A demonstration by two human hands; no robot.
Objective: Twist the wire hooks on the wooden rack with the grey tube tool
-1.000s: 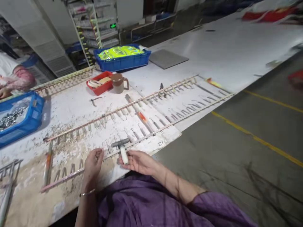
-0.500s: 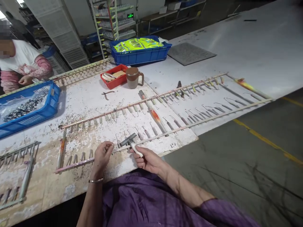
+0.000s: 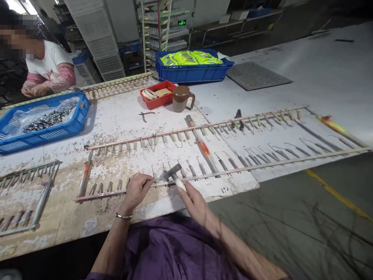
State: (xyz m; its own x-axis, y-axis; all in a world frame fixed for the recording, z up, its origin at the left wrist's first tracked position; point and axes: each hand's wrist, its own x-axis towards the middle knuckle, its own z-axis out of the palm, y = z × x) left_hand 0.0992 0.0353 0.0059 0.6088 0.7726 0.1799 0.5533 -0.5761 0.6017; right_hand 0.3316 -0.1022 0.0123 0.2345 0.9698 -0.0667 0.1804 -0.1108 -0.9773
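Glowing green up at the back, a lit sign (image 3: 182, 23) carries white marks too small to read, there by the shelving rack (image 3: 147, 33). Bright yellow packs (image 3: 189, 57) heap above the rim of the deep blue bin (image 3: 192, 74), their patterning too fine to make out. Over at the left sits a blue basket (image 3: 83, 112), with a crumpled clear plastic bag (image 3: 16, 121) and a pile of shiny dark metal pieces (image 3: 48, 118) inside. Next to the brown mug (image 3: 180, 102), a red tray (image 3: 159, 102) holds pale curved pieces (image 3: 148, 94) and a flat tan one (image 3: 163, 92); pliers (image 3: 145, 114) lie open just in front. And down at the near edge of the table (image 3: 240, 190), here's the action: the right grip (image 3: 194, 196) is wrapped around the white handle of a hammer (image 3: 176, 176), its dark grey head tilted right over the front rail (image 3: 247, 168) of a long ladder-like frame. Close by its head, the left grip (image 3: 139, 190) has its fingertips gathered at that same rail; whether they're closed on a thin wire hook, I can't tell. Grey hooked pieces (image 3: 201, 168) line the rail, hooks pointing inward, and an orange patch brightens the crossbar (image 3: 204, 149). Beyond the blue basket, a co-worker (image 3: 52, 58) in pink sleeves sits with both hands together.
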